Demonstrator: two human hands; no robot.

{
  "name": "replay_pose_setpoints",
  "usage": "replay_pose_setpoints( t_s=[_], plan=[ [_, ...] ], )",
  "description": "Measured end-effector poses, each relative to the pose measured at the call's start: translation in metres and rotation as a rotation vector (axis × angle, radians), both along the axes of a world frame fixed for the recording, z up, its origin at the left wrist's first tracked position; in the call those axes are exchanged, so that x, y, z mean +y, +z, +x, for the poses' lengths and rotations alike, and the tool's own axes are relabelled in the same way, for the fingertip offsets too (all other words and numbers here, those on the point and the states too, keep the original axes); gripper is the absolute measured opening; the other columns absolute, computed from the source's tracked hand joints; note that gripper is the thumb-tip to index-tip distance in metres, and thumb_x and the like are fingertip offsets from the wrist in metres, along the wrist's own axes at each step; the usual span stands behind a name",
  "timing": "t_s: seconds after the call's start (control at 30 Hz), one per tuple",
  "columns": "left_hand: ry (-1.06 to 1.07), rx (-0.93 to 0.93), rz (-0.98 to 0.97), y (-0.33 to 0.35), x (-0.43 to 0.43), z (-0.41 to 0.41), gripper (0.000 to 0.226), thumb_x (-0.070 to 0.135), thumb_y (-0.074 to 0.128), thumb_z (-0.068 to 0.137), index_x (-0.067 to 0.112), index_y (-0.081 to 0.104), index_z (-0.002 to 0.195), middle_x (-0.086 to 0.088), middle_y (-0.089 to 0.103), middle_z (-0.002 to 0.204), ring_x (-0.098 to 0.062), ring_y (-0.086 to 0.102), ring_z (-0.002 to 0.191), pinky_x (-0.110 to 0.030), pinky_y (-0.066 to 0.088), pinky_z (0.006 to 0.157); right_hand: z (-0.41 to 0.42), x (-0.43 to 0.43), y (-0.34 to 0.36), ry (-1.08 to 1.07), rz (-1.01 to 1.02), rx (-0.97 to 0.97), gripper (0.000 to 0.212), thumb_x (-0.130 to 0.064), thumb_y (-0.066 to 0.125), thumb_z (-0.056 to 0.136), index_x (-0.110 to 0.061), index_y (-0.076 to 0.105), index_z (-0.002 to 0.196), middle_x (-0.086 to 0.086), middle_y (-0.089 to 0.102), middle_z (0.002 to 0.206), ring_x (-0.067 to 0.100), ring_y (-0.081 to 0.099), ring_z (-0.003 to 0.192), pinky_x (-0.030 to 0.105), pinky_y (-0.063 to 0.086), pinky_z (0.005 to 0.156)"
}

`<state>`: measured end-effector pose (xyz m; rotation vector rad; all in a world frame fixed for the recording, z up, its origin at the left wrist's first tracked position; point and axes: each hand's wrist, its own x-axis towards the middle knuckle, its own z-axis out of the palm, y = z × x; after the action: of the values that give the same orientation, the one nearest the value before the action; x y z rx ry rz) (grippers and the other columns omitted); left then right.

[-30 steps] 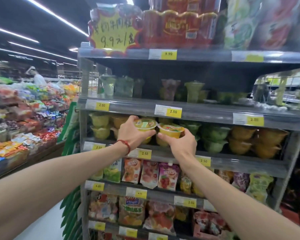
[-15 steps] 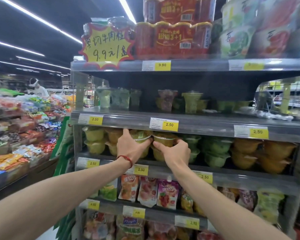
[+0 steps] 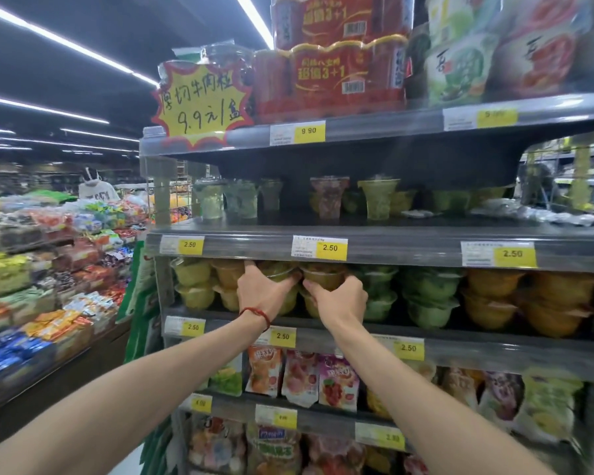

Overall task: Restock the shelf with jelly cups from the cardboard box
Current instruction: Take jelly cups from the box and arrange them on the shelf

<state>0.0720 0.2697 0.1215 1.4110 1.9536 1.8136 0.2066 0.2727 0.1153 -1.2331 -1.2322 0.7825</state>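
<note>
The left hand curls its grip round the left jelly cup; the right hand curls round the right jelly cup. Both cups sit on lower cups on the shelf. Let go crooked, and a stack could tip and fall.

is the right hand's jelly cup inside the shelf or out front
Inside: the jelly cup is tucked under the 2.50 shelf edge, right hand gripping it.

A yellow starburst price sign sits left of red multipacks high up; fruit-print pouches stand low; bagged snacks lie at left.
</note>
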Motion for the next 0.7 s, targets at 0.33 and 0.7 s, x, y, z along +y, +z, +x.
replay_pose_setpoints(
  t_s=[0.33, 0.7],
  plan=[
    [0.075, 0.088, -0.116, 0.009, 0.003, 0.009, 0.071, 0.038, 0.082, 0.068, 0.007, 0.045, 0.12, -0.013, 0.063, 0.109, -0.032, 0.063, 0.098, -0.037, 0.054, 0.081, 0.0, 0.009, -0.007, 0.158, -0.052, 0.061, 0.034, -0.034, 0.081, 0.085, -0.013, 0.057, 0.094, 0.002, 0.073, 0.071, 0.012, 0.071, 0.054, 0.05, 0.063, 0.076],
    [0.089, 0.146, -0.118, 0.004, -0.002, 0.012, 0.081, 0.039, 0.08, 0.069, 0.01, 0.038, 0.132, -0.016, 0.061, 0.115, -0.035, 0.06, 0.104, -0.043, 0.054, 0.09, 0.01, 0.012, -0.011, 0.267, -0.063, -0.082, 0.047, -0.049, 0.072, 0.091, -0.017, 0.052, 0.119, -0.01, 0.066, 0.088, 0.014, 0.076, 0.067, 0.047, 0.064, 0.078]
  ],
)
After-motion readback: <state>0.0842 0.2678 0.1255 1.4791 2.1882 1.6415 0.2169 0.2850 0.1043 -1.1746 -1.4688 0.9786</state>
